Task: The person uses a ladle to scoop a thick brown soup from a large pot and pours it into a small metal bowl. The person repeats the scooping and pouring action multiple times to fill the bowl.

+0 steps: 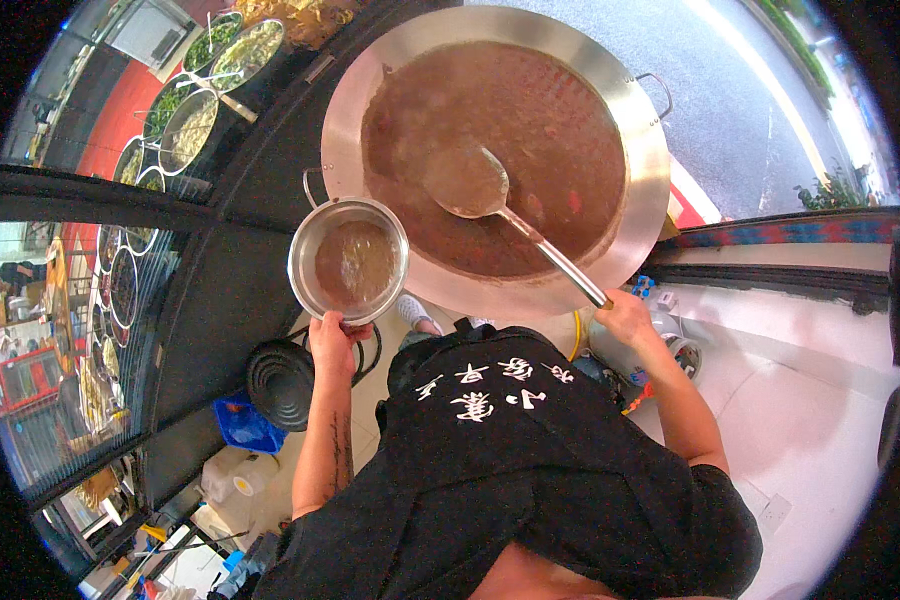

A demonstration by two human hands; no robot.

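My left hand grips the near rim of a round steel bowl, which holds some brown liquid. The bowl overlaps the left rim of a very wide metal wok in my view; whether they touch I cannot tell. Brown soup with some reddish pieces fills the wok's middle. My right hand is closed around the end of a long metal ladle. The ladle's round head lies at the soup's surface, filled with the same brown liquid.
Beneath the wok's right side stands a grey gas cylinder with a yellow hose. A black ribbed round object and a blue crate are at lower left. Behind glass stand several pots, one with chopped greens. Outside runs a road.
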